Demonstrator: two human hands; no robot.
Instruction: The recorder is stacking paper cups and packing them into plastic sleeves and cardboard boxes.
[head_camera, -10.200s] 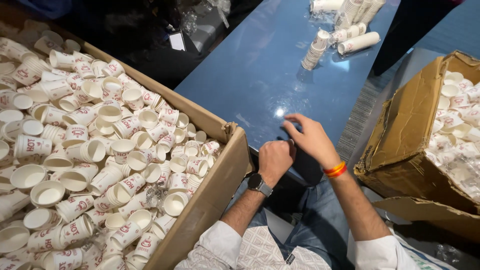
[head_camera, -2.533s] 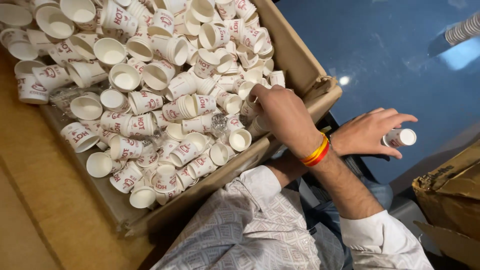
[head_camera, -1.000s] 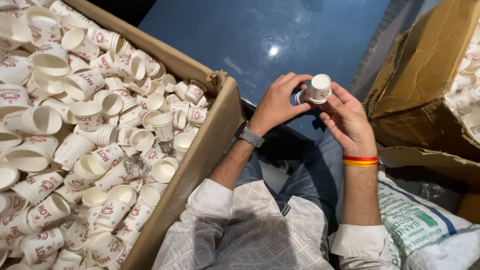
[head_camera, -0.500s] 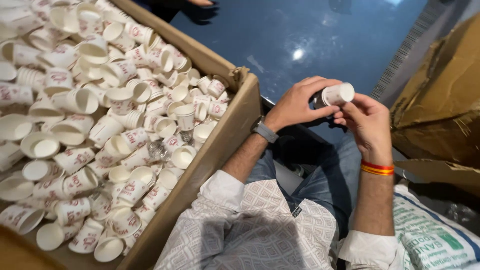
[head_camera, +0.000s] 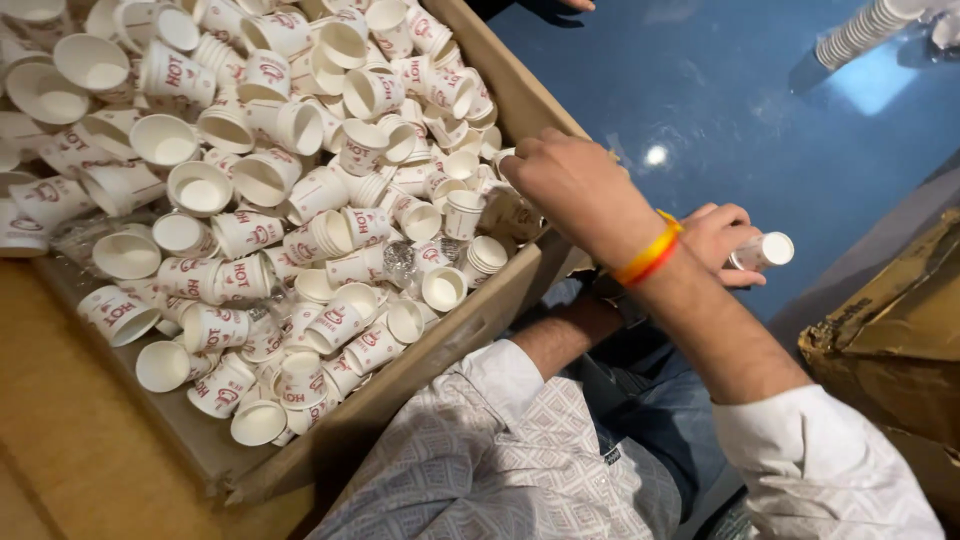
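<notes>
A big cardboard box (head_camera: 480, 320) on my left is full of small white paper cups (head_camera: 300, 210) with red print, lying loose and in short stacks. My right hand (head_camera: 575, 185), with an orange and yellow band on its wrist, reaches across into the box. Its fingertips are down on the cups by the near right wall, and the back of the hand hides whether they grip one. My left hand (head_camera: 720, 240) sits behind that arm over the blue table. It holds a short stack of nested cups (head_camera: 765, 250) on its side.
The glossy blue table (head_camera: 720, 110) lies ahead, with a long stack of cups (head_camera: 860, 30) at its far right. A second, torn cardboard box (head_camera: 890, 330) stands at my right. Another person's fingers (head_camera: 575, 4) show at the top edge.
My right hand has left the cup stack and swung left into the box. The left hand now holds the stack alone, lower and further right. The view has turned toward the box.
</notes>
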